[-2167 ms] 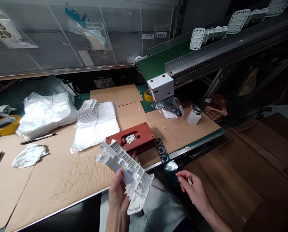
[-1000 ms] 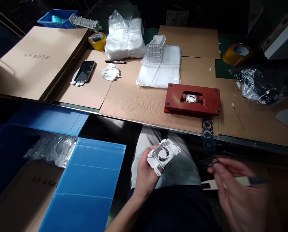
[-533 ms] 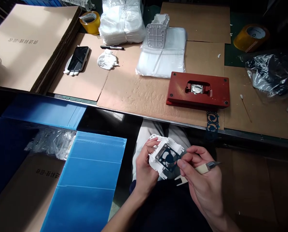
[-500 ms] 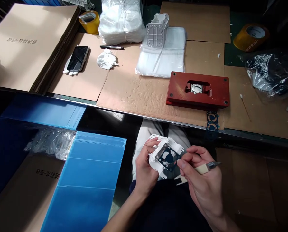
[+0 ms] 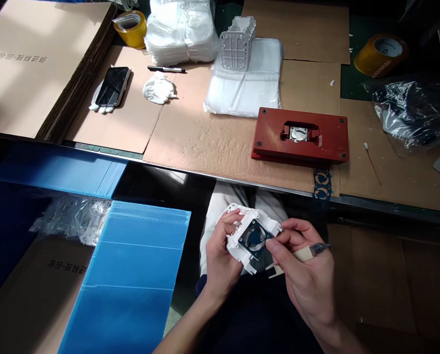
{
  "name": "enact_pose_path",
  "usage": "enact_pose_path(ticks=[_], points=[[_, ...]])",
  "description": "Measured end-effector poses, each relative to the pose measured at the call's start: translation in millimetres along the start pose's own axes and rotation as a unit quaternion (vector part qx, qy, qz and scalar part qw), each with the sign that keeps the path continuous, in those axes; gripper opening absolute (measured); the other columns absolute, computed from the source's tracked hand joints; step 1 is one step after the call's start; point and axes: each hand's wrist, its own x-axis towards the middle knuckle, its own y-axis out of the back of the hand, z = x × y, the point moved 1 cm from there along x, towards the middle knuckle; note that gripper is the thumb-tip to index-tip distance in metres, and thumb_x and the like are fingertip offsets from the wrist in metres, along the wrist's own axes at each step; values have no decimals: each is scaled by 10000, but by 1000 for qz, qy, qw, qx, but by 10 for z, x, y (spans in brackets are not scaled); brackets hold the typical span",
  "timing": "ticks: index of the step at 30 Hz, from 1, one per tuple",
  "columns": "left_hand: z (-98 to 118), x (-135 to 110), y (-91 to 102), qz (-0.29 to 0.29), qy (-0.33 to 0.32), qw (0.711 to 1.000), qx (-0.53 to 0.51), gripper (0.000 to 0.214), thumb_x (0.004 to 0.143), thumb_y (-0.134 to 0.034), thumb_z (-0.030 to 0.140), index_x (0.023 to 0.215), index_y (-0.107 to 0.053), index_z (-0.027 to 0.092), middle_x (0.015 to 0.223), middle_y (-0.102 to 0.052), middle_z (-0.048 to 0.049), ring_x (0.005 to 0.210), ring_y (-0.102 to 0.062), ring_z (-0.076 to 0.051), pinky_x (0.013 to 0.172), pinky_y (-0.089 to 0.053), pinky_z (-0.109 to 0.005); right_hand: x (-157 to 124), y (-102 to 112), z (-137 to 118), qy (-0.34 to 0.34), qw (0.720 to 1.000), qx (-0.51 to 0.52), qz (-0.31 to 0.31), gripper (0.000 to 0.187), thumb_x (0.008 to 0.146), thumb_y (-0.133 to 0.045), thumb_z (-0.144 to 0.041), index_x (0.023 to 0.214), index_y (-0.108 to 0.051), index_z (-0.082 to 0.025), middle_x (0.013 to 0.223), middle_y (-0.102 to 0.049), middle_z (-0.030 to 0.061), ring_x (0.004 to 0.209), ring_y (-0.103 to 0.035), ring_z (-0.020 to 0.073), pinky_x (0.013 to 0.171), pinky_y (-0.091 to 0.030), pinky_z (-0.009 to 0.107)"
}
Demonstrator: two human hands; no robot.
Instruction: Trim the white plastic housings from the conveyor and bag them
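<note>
My left hand (image 5: 221,248) grips a white plastic housing (image 5: 245,263) from its left side, above my lap. A dark blue square sticker with a round cut-out pattern (image 5: 254,238) lies over the housing's square recess. At the sticker's right edge, the thumb and fingertips of my right hand (image 5: 306,265) are pinched close together, touching it. Tucked in the same hand is a cream-handled craft knife (image 5: 304,253), its dark tip pointing right and its forked end showing below the thumb. Whether the fingertips hold the sticker's edge or only press on it, I cannot tell.
On the bench stand a red fixture block (image 5: 301,150), bundled plastic bags (image 5: 242,91), another white housing (image 5: 236,49), a phone (image 5: 112,87) and tape rolls (image 5: 382,54). Similar blue stickers (image 5: 322,184) hang at the bench edge. A blue corrugated box (image 5: 138,246) is at left.
My right hand has shifted slightly left with the knife. The sticker sits a little further left over the recess. The whole view has also moved slightly.
</note>
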Motion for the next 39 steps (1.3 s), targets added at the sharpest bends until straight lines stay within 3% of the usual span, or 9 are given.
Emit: enact_pose_path(ticks=[12,16,22,27,30,35,39], points=[[-49,-16,3,-5,-18,1000,-4,218,798,-752,134,862,-565,226,1196,-691,-69,1257,-606,-286,1081,-464,-448,-17,-47,-157,47,997,-62,-2,255,833,-792,-234,1033,-635,-247,746,-636,-49,628,-599,77,579,-495,160],[-29,-8,1,-7,-4,1000,-7,191,810,-740,142,867,-576,222,1216,-687,-79,1262,-604,-289,1062,-478,-444,6,-35,-161,42,997,-63,-3,324,827,-798,-244,1099,-623,-263,760,-630,-55,624,-597,77,567,-496,157],[-32,15,-12,-4,1,1000,-5,207,791,-756,141,880,-587,219,1222,-687,-82,1266,-601,-292,1054,-479,-430,19,-55,-220,51,994,-96,-9,200,847,-777,-242,999,-648,-244,728,-632,-59,635,-620,63,596,-513,121],[-10,30,-8,-2,21,1000,-12,188,787,-744,150,898,-609,217,1235,-691,-78,1211,-634,-281,1018,-494,-402,39,-20,-188,43,992,-112,-28,248,861,-769,-265,1064,-626,-265,696,-620,-73,607,-600,62,587,-511,125],[15,20,14,1,29,1000,-12,186,777,-748,158,901,-623,217,1232,-694,-72,1183,-646,-275,997,-502,-387,16,34,-159,73,988,-130,-32,209,895,-729,-261,1080,-634,-278,732,-651,-58,638,-621,78,592,-519,145],[19,1,23,6,36,999,-9,248,766,-760,159,980,-649,220,1221,-697,-60,1151,-659,-260,980,-507,-370,-33,104,-157,218,949,-221,-57,295,935,-646,-172,1194,-673,-311,791,-659,-34,652,-622,95,589,-518,188],[32,22,14,-6,35,999,-8,289,784,-745,173,1055,-663,228,1216,-699,-55,1176,-649,-261,991,-502,-372,4,65,-204,302,890,-294,-177,388,932,-652,-168,1307,-647,-267,747,-626,-22,605,-570,104,574,-491,231]])
